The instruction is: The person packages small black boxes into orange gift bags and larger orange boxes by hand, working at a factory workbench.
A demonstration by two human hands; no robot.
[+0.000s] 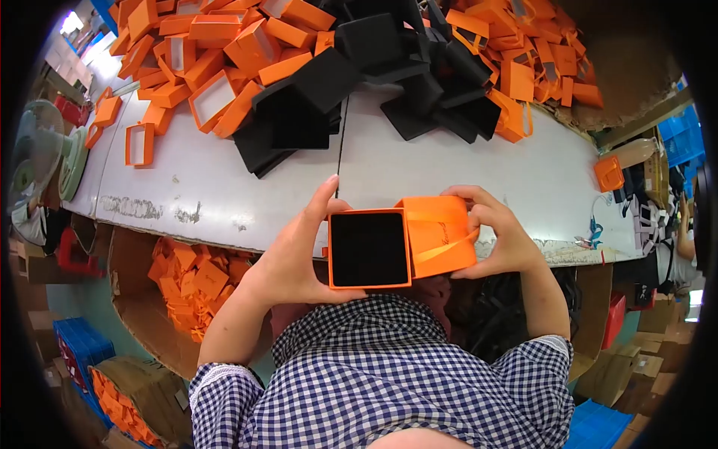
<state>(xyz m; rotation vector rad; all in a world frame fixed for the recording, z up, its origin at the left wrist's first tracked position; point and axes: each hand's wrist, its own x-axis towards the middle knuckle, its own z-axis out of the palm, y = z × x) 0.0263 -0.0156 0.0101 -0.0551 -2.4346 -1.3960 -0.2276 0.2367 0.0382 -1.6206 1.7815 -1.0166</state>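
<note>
My left hand (290, 258) grips an orange gift box tray (372, 285) at its left side, thumb along the far edge and fingers at the near edge. A black insert (369, 248) fills the inside of that tray. My right hand (505, 236) holds an orange box sleeve (452, 253) by its right end, fingers at the top and bottom corners. Dark lettering and an orange ribbon show on the sleeve's face. The sleeve sits right against the tray's right side, and both are held over the near edge of the table.
Orange boxes (215, 28) heap at the table's (269, 187) back left, beside black inserts (318, 82). More orange pieces (517, 81) pile at the back right. Below the table edge, a cardboard carton (134, 299) holds orange pieces. A fan (72, 165) stands at far left.
</note>
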